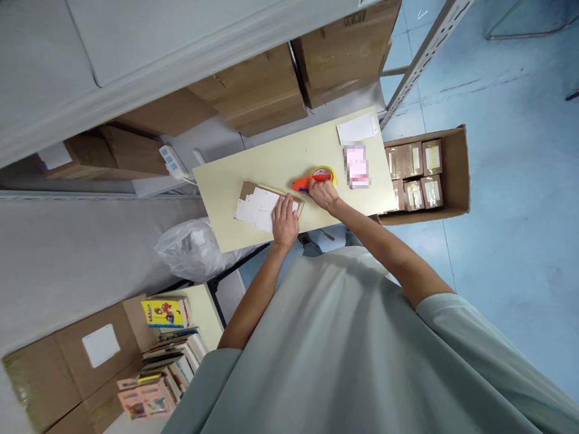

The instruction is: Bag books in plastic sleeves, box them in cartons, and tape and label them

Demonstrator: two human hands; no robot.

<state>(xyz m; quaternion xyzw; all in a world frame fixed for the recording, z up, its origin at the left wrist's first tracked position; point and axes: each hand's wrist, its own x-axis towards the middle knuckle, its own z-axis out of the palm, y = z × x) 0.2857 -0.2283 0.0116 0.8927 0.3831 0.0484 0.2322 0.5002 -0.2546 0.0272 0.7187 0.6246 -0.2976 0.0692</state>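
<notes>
My left hand [285, 222] lies flat, fingers stretched out, on a white paper sheet [259, 208]. Beneath that sheet is a small flat cardboard box [246, 189], resting on the cream tabletop [253, 160]. In my right hand [324, 194] is an orange tape dispenser [302, 184], gripped by the fingers. Its roll of yellow-edged tape [333, 173] shows behind the knuckles. The dispenser's front end is a little above and right of the box; whether it touches the table I cannot tell.
A white slip [357, 128] and a blurred pinkish item [356, 164] lie at the table's right end. An open carton [456, 175] of small taped boxes stands beyond. Big cartons [257, 84] fill the shelf behind. Books [176, 361] and a plastic bag [192, 247] are at left.
</notes>
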